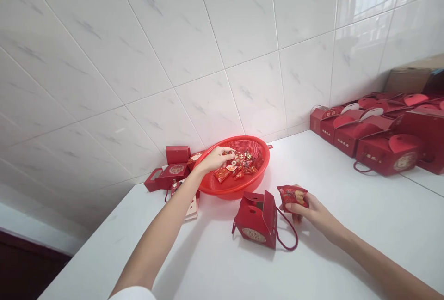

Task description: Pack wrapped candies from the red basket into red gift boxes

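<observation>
My left hand (215, 159) reaches over the red plastic basket (229, 193), its fingers pinched on a red candy packet (239, 157) with printed characters. Several small wrapped sweets (231, 168) lie beneath it in the basket. To the right, my right hand (307, 210) is closed on a red snack packet (291, 196) held just above the table. Between my hands and nearer to me stands a red gift box (255, 220), its top flaps partly open and a dark red cord handle hanging at its right side.
Red boxes (173, 173) and printed cards sit left of the basket. Many closed red gift boxes (385, 150) crowd the right end of the white table (215, 263), with a cardboard box (407, 80) behind. A tiled wall (194, 106) borders the table's back.
</observation>
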Action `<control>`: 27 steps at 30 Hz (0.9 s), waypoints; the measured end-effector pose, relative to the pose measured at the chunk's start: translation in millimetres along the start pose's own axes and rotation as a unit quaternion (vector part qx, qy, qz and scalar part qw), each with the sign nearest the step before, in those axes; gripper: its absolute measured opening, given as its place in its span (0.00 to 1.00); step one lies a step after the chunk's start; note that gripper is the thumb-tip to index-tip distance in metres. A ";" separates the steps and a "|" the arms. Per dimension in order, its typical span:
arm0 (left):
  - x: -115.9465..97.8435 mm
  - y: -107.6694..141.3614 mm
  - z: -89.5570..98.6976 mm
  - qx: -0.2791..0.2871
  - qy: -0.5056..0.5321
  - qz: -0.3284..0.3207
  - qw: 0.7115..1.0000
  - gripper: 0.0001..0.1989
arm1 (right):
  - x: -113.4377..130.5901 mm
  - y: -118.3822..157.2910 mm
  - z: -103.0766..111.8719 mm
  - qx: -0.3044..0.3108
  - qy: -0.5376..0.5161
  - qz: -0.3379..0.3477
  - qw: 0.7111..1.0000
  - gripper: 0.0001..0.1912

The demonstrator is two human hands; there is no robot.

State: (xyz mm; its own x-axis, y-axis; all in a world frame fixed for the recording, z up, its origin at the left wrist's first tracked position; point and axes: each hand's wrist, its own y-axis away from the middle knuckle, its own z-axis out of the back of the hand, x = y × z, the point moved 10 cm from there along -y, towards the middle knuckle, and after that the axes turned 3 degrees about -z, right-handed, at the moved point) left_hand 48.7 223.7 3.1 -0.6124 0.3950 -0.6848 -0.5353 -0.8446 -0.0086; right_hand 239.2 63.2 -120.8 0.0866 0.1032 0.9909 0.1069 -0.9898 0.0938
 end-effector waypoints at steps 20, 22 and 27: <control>-77.9 82.6 -95.5 0.264 -0.093 -0.056 0.959 0.15 | 30.0 13.1 14.5 -0.045 0.019 0.097 0.994 0.11; -84.0 84.5 -103.1 0.257 -0.156 -0.089 0.949 0.17 | 38.4 19.4 9.4 -0.017 -0.009 0.122 0.992 0.08; -94.4 85.7 -115.0 0.280 -0.170 -0.132 0.936 0.13 | 76.6 45.2 -36.8 0.132 0.026 0.217 0.967 0.10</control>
State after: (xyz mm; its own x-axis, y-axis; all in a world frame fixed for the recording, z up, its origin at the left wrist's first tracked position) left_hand 127.5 72.5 -16.8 -0.5149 0.7353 -0.4407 -0.8563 -0.4176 0.3039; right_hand 214.2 22.7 -37.1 0.1306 -0.3284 0.9355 0.3219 -0.8784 -0.3533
